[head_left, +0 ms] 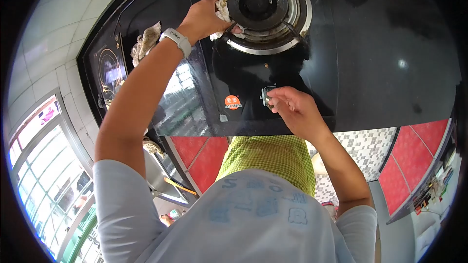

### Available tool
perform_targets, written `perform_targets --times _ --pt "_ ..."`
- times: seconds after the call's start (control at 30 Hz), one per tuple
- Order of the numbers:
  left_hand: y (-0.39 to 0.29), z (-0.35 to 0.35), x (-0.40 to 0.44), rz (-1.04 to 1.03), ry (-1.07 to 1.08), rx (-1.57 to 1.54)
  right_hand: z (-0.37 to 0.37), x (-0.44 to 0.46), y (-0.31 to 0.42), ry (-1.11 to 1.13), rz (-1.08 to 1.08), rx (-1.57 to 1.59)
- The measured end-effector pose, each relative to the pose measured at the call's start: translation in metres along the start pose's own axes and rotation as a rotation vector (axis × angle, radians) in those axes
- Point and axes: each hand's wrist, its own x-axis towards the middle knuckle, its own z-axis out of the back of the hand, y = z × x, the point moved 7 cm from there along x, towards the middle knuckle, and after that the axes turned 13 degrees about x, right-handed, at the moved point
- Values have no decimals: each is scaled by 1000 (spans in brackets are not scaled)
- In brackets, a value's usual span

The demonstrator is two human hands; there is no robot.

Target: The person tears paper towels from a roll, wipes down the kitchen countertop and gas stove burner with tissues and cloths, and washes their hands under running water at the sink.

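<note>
My left hand (201,18), with a pale watch on the wrist, is closed around a crumpled whitish cloth (222,10). It presses the cloth against the left side of the metal ring of a gas burner (306,17) set in a black glass cooktop. Below the burner, near the front edge, my right hand (292,107) has its thumb and fingers pinched at the stove knob (266,95). Those fingers partly cover the knob.
Another crumpled rag (146,42) lies left of my left forearm, beside an electric hob (108,63). An orange round sticker (233,102) is on the glass. The black counter (390,53) continues to the right. A sink (158,178) is at lower left.
</note>
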Motion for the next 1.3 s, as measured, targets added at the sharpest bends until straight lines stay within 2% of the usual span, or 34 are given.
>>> perform_targets --times 0.07,0.13,0.17,0.27,0.43,0.5,0.6,0.73,0.87,0.97,1.03,1.13,1.23,1.3 --pt "-5 -1 4 -16 11 37 0 1 1 -5 2 -7" --pt "-3 -9 15 -11 61 208 -3 0 0 1 4 -13" --pt "-5 -13 19 -6 148 282 -4 1 0 1 0 -15" --pt "-14 -6 18 -57 148 305 -6 0 4 -2 23 -18" --pt "-10 -9 16 15 281 250 4 -8 15 -33 37 -72" --pt "-11 -4 17 -91 83 213 10 -10 15 -67 -3 -69" --pt "-8 -6 16 -91 86 170 17 -11 15 -145 58 -61" --pt "-5 -8 15 -69 -4 160 16 -8 17 -130 49 -61" --pt "-7 -7 9 -19 -8 131 10 -5 15 -110 76 -18" --pt "-10 2 3 -41 -111 115 6 -9 19 -92 112 -10" --pt "-1 22 -11 23 -279 131 7 -11 23 -83 114 -23" --pt "40 30 -36 117 -378 -139 9 -14 30 -70 106 -122" --pt "57 32 -77 226 -458 -190 9 -13 31 -106 6 -76" --pt "61 19 -100 217 -450 -477 5 -11 36 -120 13 -57"
